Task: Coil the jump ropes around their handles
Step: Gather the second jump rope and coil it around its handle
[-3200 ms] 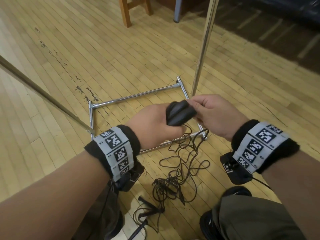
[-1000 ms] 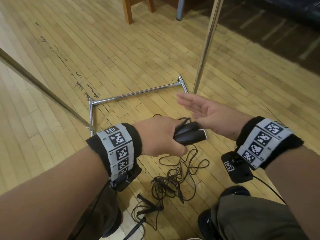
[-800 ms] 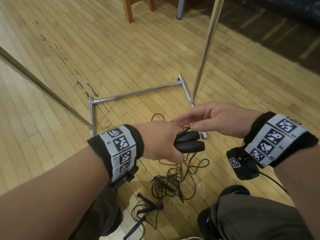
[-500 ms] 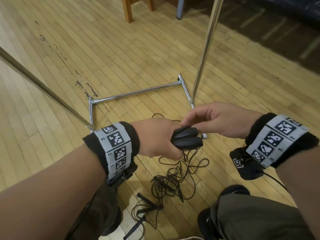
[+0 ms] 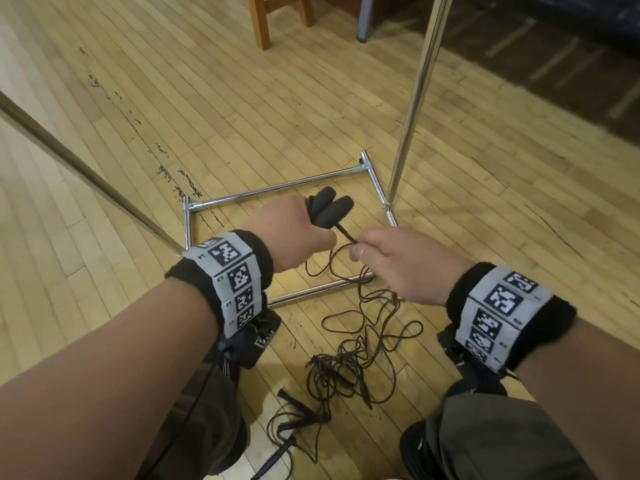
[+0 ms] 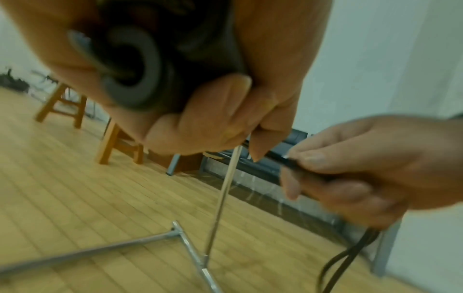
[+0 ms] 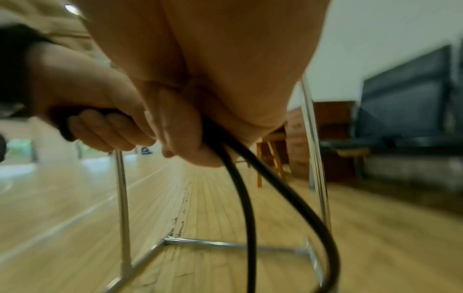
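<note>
The left hand is closed around two black foam handles, held side by side, with their rounded ends pointing away from the person. In the left wrist view the fingers wrap under the handles, and the hollow end of one handle faces the camera. Just to the right, the right hand pinches the dark rope where it comes out of the handles; thumb and fingers press together on it, and the two hands are almost touching. The right wrist view shows two strands of rope leaving the bottom of this hand and hanging down in a loop.

From the hands the rope falls to the wooden floor, where it lies in a loose tangle between the person's knees. Nearer, at the left of the tangle, other thin black handles lie on the floor with more cord around them; I cannot tell which rope they belong to.

Under the hands a chrome frame sits flat on the floor, and part of the rope crosses its near bar. A chrome pole rises from the right side of the frame, and another pole slants in from the left. Far away stands the leg of a wooden stool.
</note>
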A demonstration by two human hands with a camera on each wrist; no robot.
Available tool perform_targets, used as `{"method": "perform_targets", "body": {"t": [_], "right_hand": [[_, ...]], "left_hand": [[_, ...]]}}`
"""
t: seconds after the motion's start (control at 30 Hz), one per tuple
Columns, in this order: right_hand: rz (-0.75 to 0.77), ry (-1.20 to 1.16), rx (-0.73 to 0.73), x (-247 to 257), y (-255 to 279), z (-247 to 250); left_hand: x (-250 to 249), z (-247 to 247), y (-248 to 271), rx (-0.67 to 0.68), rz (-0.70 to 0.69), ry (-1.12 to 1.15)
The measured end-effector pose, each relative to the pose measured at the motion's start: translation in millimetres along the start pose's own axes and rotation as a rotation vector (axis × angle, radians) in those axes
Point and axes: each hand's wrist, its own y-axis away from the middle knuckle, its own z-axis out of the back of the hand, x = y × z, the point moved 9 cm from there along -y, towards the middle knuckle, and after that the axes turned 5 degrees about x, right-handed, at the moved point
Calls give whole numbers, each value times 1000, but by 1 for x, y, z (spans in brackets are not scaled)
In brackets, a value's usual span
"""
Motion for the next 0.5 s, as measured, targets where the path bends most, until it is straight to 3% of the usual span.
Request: {"method": "perform_targets", "body": {"t": [0.13,0.33,0.5], "right_hand": [[69,609,-9,25,10,6],[141,788,-85,56,28,15],[299,802,-90,67,35,13]], "left_hand": [[14,0,-5,30,80,-261],[5,-23,0,131,68,-405],[-10,-55,18,342,-56,-505]]}}
